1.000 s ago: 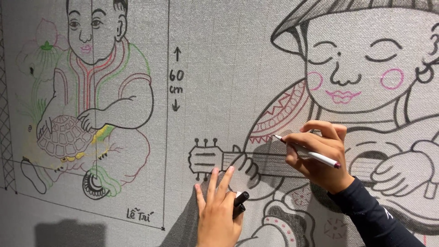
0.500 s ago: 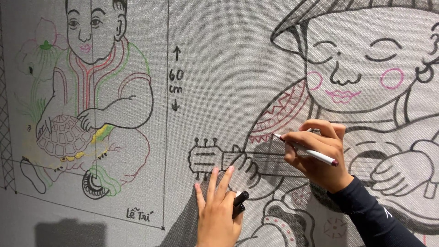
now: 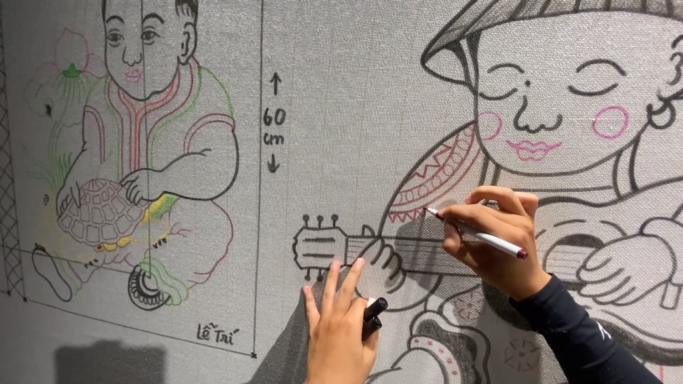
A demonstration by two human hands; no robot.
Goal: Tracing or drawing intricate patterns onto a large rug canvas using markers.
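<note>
Across the whole head view stretches a grey woven canvas [image 3: 341, 85], hung upright like a wall, its weave showing as a fine grid; no more of the room can be seen than a dark shadow at the lower left corner. On its left part is a line drawing of a seated child [image 3: 146, 142] holding a turtle, touched with red, green and yellow, inside a ruled frame with a small arrow mark beside it. On its right part is a bigger figure [image 3: 562, 92] in a conical hat, eyes shut, cheeks pink, playing a stringed instrument [image 3: 334, 249] whose neck runs leftward to a pegged head.

Right hand [image 3: 498, 245], in a dark sleeve, is closed on a white pen [image 3: 478, 235], thumb and fingers pinched round the barrel. The pen lies slantwise: its long axis runs from upper left to lower right, tip pointing up and left and touching the canvas at the red zigzag band on the figure's shoulder, dark red end cap sticking out past the knuckles at lower right.

Left hand [image 3: 341, 327] rests flat on the canvas below the instrument's neck, fingers spread and pointing up. A black marker [image 3: 372, 316] is tucked against its thumb side, short and stubby, angled up to the right.
</note>
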